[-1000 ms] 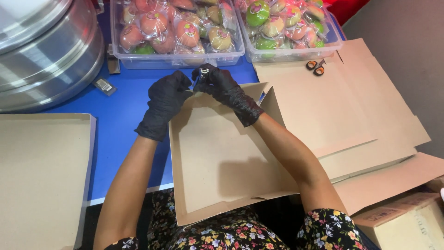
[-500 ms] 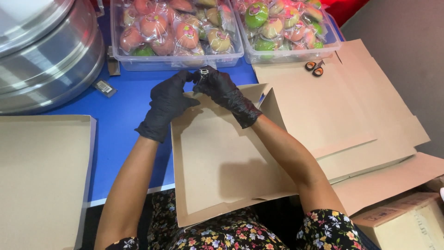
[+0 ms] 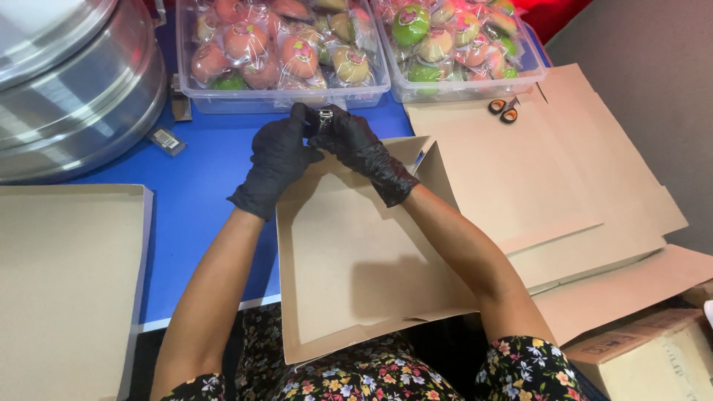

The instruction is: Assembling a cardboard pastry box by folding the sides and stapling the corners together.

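Thin, crinkled black gloves cover the left hand (image 3: 276, 157) and right hand (image 3: 362, 145); arms bare; dark floral garment (image 3: 386, 375).

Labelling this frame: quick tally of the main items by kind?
Clear plastic tubs of wrapped fruit-shaped sweets: 2
Black-gloved hands: 2, left hand, right hand
Open brown cardboard boxes: 2
Orange-handled scissors: 1
Round steel steamer: 1
Total: 8
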